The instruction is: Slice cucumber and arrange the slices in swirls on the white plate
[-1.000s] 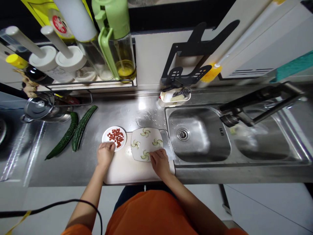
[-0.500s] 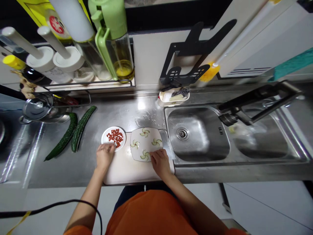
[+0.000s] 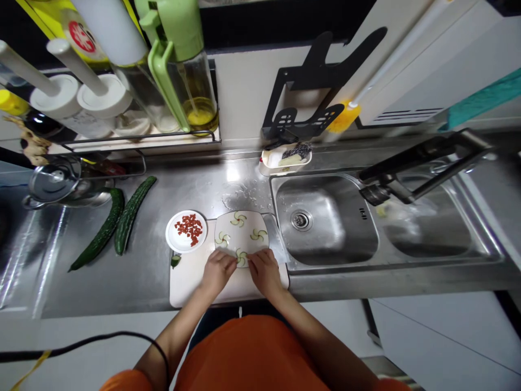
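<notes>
A white squarish plate (image 3: 239, 237) lies on a pale cutting board (image 3: 188, 287) in front of me. Several pinwheels of thin green-edged cucumber slices (image 3: 241, 256) are laid out on it. At its lower left edge is my left hand (image 3: 218, 272), fingers pinched together by the nearest pinwheel; what they hold, if anything, is too small to make out. My right hand (image 3: 266, 272) is closed at the lower right edge, fingertips by the same pinwheel, their grip hidden. Small red pieces (image 3: 190, 227) fill part of a white round dish (image 3: 172, 239), beside a cucumber end (image 3: 175, 261).
Two whole cucumbers (image 3: 131, 220) lie left on the steel counter. A double sink (image 3: 325, 217) with a dark faucet (image 3: 423, 163) is at the right. Behind stand a rack of seasoning jars, an oil bottle (image 3: 199, 108) and a small caddy (image 3: 285, 169). A lidded pot (image 3: 55, 182) is far left.
My left hand has moved right, from the dish of red pieces to the plate's lower edge, uncovering the cucumber end. My right hand stays by the lower pinwheel. The view has shifted slightly.
</notes>
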The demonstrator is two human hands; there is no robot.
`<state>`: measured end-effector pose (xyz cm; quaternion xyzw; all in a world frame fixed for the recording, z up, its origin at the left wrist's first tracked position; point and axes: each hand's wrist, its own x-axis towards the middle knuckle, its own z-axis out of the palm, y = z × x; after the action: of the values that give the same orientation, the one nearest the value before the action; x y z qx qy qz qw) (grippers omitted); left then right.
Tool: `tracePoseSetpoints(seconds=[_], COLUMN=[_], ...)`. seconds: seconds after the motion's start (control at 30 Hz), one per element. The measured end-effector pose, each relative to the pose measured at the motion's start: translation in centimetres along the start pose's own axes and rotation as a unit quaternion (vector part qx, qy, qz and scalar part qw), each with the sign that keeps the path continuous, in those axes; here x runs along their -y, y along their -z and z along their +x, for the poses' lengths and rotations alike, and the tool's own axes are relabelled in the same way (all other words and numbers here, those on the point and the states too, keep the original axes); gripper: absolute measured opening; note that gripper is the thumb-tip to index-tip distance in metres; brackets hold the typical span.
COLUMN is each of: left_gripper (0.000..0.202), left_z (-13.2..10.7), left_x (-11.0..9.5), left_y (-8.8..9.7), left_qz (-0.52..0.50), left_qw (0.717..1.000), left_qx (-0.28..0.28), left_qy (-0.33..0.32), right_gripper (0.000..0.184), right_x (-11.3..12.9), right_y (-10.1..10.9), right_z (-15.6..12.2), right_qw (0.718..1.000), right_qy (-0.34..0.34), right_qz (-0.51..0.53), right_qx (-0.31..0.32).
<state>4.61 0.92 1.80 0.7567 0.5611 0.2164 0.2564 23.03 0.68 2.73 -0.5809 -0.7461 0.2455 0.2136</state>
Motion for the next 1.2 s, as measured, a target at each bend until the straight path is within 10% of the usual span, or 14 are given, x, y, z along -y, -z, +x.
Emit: tracePoseSetpoints(seconds=[1.2], left_gripper=[0.017], left_z=[0.1], left_x=[0.0], left_y=[-1.2], left_qz=[0.021], left_qw=[0.999], left_qx=[0.011], left_qy=[-0.036], right_gripper=[0.025], right_x=[0.5], right_y=[-1.6], right_z=[-0.8], right_qw=[0.999], right_qy=[-0.011], right_qz=[-0.023], right_qx=[0.031])
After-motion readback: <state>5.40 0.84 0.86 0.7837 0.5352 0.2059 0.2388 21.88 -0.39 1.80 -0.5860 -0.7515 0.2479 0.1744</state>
